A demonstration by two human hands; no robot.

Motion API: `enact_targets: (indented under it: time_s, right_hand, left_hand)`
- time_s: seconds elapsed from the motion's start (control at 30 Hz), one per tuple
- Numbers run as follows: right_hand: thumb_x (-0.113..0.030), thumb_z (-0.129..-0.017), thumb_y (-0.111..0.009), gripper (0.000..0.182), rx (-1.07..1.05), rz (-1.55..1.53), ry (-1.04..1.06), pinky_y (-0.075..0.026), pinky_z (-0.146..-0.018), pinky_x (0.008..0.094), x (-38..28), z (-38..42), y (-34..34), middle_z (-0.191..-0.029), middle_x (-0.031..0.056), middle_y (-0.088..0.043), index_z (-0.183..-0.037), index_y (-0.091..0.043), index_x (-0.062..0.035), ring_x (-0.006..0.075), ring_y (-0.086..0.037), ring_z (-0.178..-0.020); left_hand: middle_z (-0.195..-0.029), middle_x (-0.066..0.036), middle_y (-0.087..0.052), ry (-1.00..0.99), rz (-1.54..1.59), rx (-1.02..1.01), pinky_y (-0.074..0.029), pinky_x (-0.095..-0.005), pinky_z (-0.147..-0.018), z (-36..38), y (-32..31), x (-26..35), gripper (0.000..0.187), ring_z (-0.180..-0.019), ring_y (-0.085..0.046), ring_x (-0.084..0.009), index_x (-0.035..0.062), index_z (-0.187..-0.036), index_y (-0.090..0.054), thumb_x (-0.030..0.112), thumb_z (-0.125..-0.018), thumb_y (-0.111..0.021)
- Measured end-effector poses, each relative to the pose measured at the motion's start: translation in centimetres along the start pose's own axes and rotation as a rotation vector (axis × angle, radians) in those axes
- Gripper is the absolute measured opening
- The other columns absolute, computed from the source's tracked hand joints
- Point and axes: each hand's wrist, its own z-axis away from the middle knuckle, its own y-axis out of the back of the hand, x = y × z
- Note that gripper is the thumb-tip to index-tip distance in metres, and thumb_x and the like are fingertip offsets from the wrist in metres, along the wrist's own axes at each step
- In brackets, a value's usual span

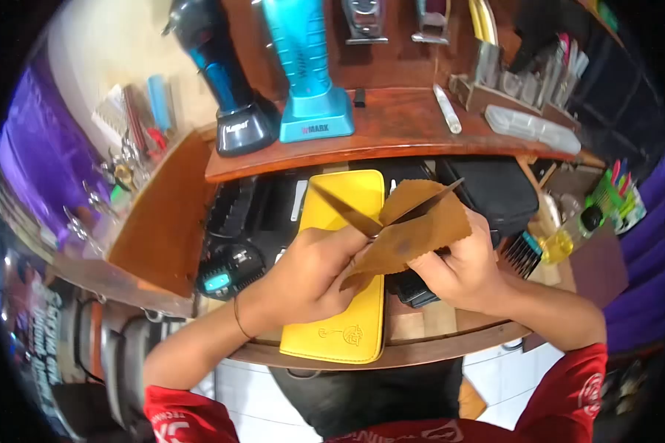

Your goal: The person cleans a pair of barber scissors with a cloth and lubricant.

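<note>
In the head view, the left hand is gripping spread scissors above the yellow case; they look stiff, sharp, best held by the handles. The right hand is pinching seemingly soft brown cloth around one blade.

"Kemei" marks a glossy black upright stand, far left, beside "WMARK" on a turquoise plastic stand; "TECHN" shows on the near-left red fabric sleeve.
</note>
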Motion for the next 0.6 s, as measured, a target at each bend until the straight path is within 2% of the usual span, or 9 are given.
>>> enact_targets:
  time_s: [0.23,0.27,0.33,0.37,0.4,0.43,0.5,0.53,0.6]
  right_hand:
    - [0.0,-0.078,-0.063,0.021,0.098,-0.026,-0.053,-0.05,-0.077,0.0335,-0.3,0.0,-0.9,-0.098,0.0159,-0.062,-0.098,-0.06,0.0035,0.0288,-0.064,-0.086]
    - [0.0,-0.081,-0.062,0.021,0.115,0.005,0.003,-0.051,-0.07,0.0305,0.0,-0.1,-0.8,-0.095,0.0131,-0.063,-0.101,-0.059,0.0037,0.0222,-0.064,-0.079]
    - [0.0,-0.083,-0.06,0.02,0.055,-0.079,-0.118,-0.05,-0.066,0.0284,-0.2,-0.3,0.4,-0.092,0.0111,-0.062,-0.102,-0.058,0.0037,0.0175,-0.063,-0.075]
    - [-0.001,-0.086,-0.058,0.019,-0.019,-0.162,-0.255,-0.049,-0.062,0.0263,-0.2,-0.5,0.9,-0.09,0.0091,-0.062,-0.104,-0.057,0.0036,0.0128,-0.061,-0.071]
    - [-0.002,-0.084,-0.059,0.015,0.018,-0.228,-0.275,-0.049,-0.063,0.0303,0.0,-0.7,1.1,-0.082,0.0108,-0.061,-0.099,-0.061,0.0008,0.022,-0.062,-0.07]
    - [-0.002,-0.084,-0.059,0.015,0.007,-0.218,-0.275,-0.049,-0.063,0.0303,0.0,-0.7,1.4,-0.082,0.0108,-0.061,-0.099,-0.061,0.0008,0.022,-0.062,-0.07]
    - [-0.002,-0.086,-0.057,0.016,-0.042,-0.301,-0.415,-0.047,-0.06,0.0258,0.0,-0.5,2.2,-0.083,0.0077,-0.061,-0.1,-0.061,0.0011,0.0126,-0.058,-0.067]
    - [-0.003,-0.087,-0.056,0.015,-0.027,-0.275,-0.388,-0.044,-0.057,0.0231,0.3,-0.3,2.3,-0.082,0.0055,-0.06,-0.1,-0.061,0.0017,0.007,-0.053,-0.066]
    - [-0.003,-0.087,-0.056,0.015,-0.03,-0.258,-0.373,-0.043,-0.056,0.0235,0.4,-0.4,2.4,-0.081,0.0053,-0.059,-0.101,-0.061,0.0018,0.0077,-0.052,-0.065]
  left_hand:
    - [-0.079,-0.021,-0.061,0.132,0.022,-0.045,-0.05,-0.0355,-0.063,0.0,0.2,1.0,0.022,-0.072,-0.062,-0.0393,-0.0039,-0.091,-0.057,-0.003,-0.069,-0.061]
    - [-0.079,-0.021,-0.061,0.124,0.013,-0.046,-0.05,-0.0355,-0.063,-0.3,0.3,1.0,0.022,-0.072,-0.062,-0.0393,-0.0039,-0.091,-0.057,-0.003,-0.069,-0.061]
    - [-0.077,-0.009,-0.06,0.218,-0.04,-0.149,-0.047,-0.0261,-0.063,-0.9,0.6,0.9,0.031,-0.065,-0.058,-0.0165,-0.0042,-0.096,-0.058,-0.01,-0.067,-0.051]
    - [-0.077,-0.009,-0.06,0.207,-0.047,-0.143,-0.047,-0.0261,-0.063,-1.5,0.7,0.9,0.031,-0.065,-0.058,-0.0165,-0.0042,-0.096,-0.058,-0.01,-0.067,-0.051]
    - [-0.078,-0.008,-0.06,0.179,0.064,-0.132,-0.047,-0.0257,-0.065,-2.0,0.5,0.8,0.031,-0.067,-0.057,-0.0163,-0.0041,-0.098,-0.058,-0.009,-0.068,-0.053]
    - [-0.079,-0.008,-0.06,0.152,0.182,-0.12,-0.047,-0.0254,-0.067,-2.4,0.2,0.7,0.032,-0.069,-0.057,-0.016,-0.004,-0.099,-0.058,-0.009,-0.068,-0.055]
    - [-0.08,-0.009,-0.061,0.074,0.18,-0.071,-0.047,-0.0265,-0.067,-2.6,-0.6,0.6,0.032,-0.07,-0.058,-0.016,-0.0048,-0.1,-0.057,-0.008,-0.068,-0.056]
    - [-0.079,-0.01,-0.061,0.148,0.16,-0.04,-0.047,-0.0273,-0.067,-2.7,-0.8,1.2,0.032,-0.071,-0.059,-0.0164,-0.0052,-0.1,-0.057,-0.007,-0.069,-0.056]
    - [-0.077,-0.013,-0.063,0.165,0.106,0.016,-0.048,-0.0292,-0.065,-2.7,-1.4,1.4,0.031,-0.07,-0.064,-0.0207,-0.0065,-0.101,-0.055,-0.006,-0.069,-0.055]
